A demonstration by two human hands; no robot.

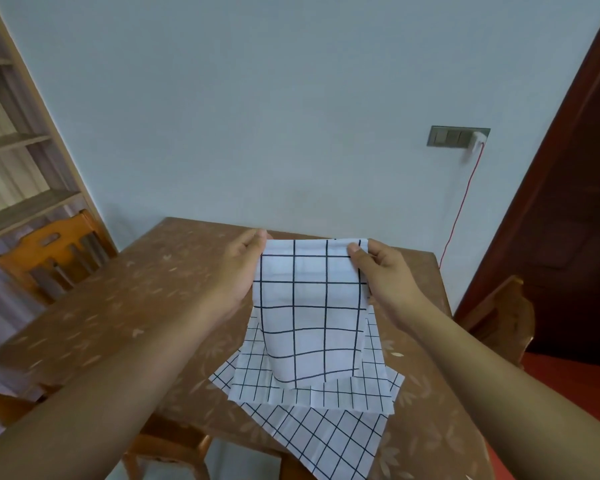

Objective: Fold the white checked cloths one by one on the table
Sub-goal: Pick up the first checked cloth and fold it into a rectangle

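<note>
A white checked cloth (310,306) hangs in the air above the table, held up by its top edge. My left hand (241,271) pinches its upper left corner and my right hand (381,271) pinches the upper right corner. The cloth drapes down toward me, its lower end hanging over other white checked cloths (326,420) that lie spread on the brown table (118,306). The bottom one of these hangs over the table's near edge.
A wooden chair (52,251) stands at the table's left side before a shelf unit (14,140). Another chair (499,313) is at the right. On the wall a switch panel (458,136) carries a plug with a red cable. A dark door is at the right.
</note>
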